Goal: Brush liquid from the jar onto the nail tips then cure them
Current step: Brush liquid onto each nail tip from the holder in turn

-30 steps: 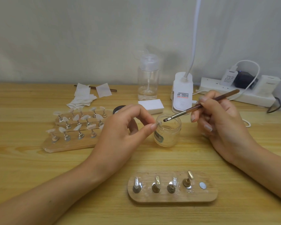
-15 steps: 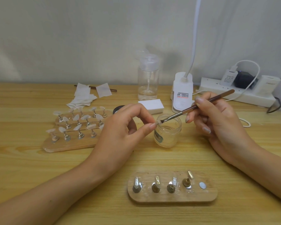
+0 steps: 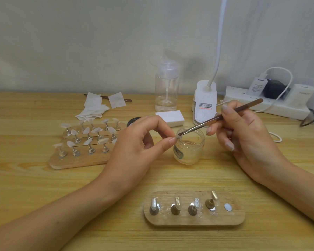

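**A:** The right hand [image 3: 246, 134] has slid in toward the left hand [image 3: 134, 147]. Both now sit close either side of the open jar [image 3: 190, 151] on the table between them.

**B:** And the brush [image 3: 216, 118], gripped in the right fingers, has closed that last gap. Its bristles are now touching the nail tip [image 3: 176, 137]!

**A:** The left thumb and forefinger pinch that tip just over the jar's left rim. I'd say coating is under way and curing is yet to come.
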`<control>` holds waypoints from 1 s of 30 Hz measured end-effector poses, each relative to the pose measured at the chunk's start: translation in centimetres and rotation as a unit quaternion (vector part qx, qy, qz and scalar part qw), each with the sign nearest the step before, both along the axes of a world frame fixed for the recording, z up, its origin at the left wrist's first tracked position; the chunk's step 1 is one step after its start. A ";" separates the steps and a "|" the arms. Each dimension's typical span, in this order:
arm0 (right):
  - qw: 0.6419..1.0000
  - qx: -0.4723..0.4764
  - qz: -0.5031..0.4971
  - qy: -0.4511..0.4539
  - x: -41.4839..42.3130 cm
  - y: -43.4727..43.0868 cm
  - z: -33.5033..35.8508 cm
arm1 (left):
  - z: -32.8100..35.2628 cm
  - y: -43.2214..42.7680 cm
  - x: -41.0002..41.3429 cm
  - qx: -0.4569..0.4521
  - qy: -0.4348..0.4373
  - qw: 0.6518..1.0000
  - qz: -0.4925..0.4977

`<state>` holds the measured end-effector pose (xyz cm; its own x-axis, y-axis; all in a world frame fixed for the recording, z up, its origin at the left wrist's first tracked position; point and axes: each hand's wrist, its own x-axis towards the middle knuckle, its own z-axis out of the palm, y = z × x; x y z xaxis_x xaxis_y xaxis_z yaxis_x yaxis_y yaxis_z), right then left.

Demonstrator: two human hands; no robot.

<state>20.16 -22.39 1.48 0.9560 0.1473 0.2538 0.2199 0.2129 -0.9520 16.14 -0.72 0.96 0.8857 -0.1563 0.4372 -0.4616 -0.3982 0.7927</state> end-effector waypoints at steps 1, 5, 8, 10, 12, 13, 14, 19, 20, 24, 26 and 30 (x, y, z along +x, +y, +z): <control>1.000 -0.005 -0.001 0.004 0.0 0.0 0.0 | 0.0 0.0 0.0 -0.001 0.000 1.000 0.000; 0.999 0.014 -0.023 0.023 0.1 -0.2 -0.1 | 0.0 0.0 0.1 -0.001 -0.002 1.000 0.003; 1.000 0.014 0.001 0.002 0.1 -0.1 -0.1 | 0.0 0.0 0.0 -0.002 -0.003 1.000 0.001; 1.000 0.003 0.006 0.003 0.0 0.0 -0.1 | -0.1 0.1 0.0 -0.004 -0.003 1.000 0.001; 1.000 0.008 -0.012 0.021 0.1 0.0 -0.1 | -0.1 0.0 0.1 -0.001 -0.006 1.000 0.002; 0.999 0.015 -0.020 0.028 0.1 -0.1 -0.1 | -0.1 0.0 0.1 0.002 -0.009 1.000 0.002; 0.999 0.019 -0.023 0.029 0.1 -0.1 -0.1 | -0.1 0.0 0.1 0.004 -0.012 1.000 0.002; 1.000 0.002 0.010 0.005 0.0 0.1 0.0 | -0.1 0.0 0.1 0.006 -0.020 1.000 0.002; 1.000 0.002 0.004 0.013 0.0 0.1 0.0 | -0.1 0.0 0.1 0.006 -0.021 1.000 0.003; 1.000 0.005 -0.004 0.010 0.1 -0.1 0.0 | -0.1 -0.1 0.1 0.003 -0.022 1.000 0.004; 1.000 0.002 0.008 -0.004 0.0 0.0 0.0 | -0.1 -0.1 0.1 0.003 -0.025 1.000 0.004; 1.000 0.004 -0.003 0.018 0.1 0.0 -0.1 | -0.2 0.0 0.1 0.002 -0.025 1.000 0.006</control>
